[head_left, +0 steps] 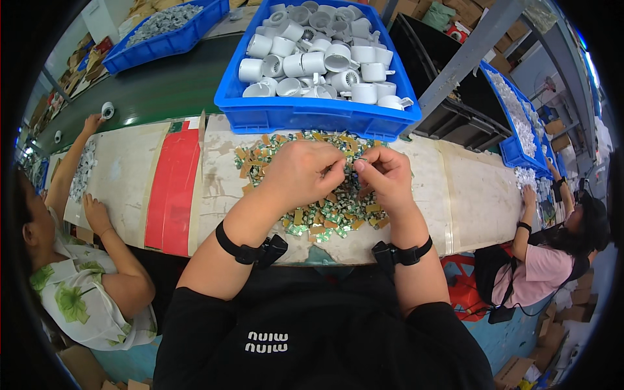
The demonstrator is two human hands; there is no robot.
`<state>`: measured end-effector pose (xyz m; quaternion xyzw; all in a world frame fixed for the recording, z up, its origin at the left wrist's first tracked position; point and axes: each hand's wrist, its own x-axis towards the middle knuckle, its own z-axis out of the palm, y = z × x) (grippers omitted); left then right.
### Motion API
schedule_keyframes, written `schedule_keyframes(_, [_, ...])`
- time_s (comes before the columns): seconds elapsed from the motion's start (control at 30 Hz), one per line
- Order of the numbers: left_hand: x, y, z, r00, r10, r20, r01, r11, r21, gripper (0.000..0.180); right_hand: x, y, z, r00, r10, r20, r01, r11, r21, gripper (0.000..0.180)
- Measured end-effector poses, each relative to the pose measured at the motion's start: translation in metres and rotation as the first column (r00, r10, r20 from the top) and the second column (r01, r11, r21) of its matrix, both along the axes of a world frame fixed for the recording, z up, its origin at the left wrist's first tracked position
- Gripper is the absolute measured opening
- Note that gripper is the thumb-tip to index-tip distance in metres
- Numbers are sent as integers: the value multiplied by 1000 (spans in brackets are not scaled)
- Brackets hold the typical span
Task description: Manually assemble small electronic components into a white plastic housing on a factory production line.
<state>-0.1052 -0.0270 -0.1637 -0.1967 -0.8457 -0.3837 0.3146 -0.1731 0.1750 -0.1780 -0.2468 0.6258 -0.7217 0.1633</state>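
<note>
Both my hands meet above a heap of small green circuit boards (325, 218) mixed with orange-brown bits, spread over the worktable (455, 201). My left hand (304, 168) is closed in a pinch, thumb against forefinger. Facing it, my right hand (387, 177) pinches as well, its fingertips nearly touching the left ones. A small dark piece, apparently a circuit board, shows between the right fingertips. What the left fingers hold is too small and too covered to make out. A black band with a small box sits on each of my wrists.
Beyond the heap stands a blue crate (312, 117) full of white plastic housings (312, 62). Red tape (174, 188) crosses the table on the left. A green conveyor belt (156, 84) runs behind. Co-workers sit on both sides; a grey metal post (465, 62) rises at right.
</note>
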Motion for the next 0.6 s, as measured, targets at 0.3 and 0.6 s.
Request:
schedule_keyframes(0.3, [1, 1, 3, 995, -75, 71, 75, 997, 5, 6, -4, 9, 1, 994, 108, 20, -107, 993, -50, 13])
schedule_keyframes(0.6, [14, 6, 9, 995, -81, 57, 86, 991, -99, 5, 0, 10, 4, 981, 184, -61, -191, 970, -152, 13])
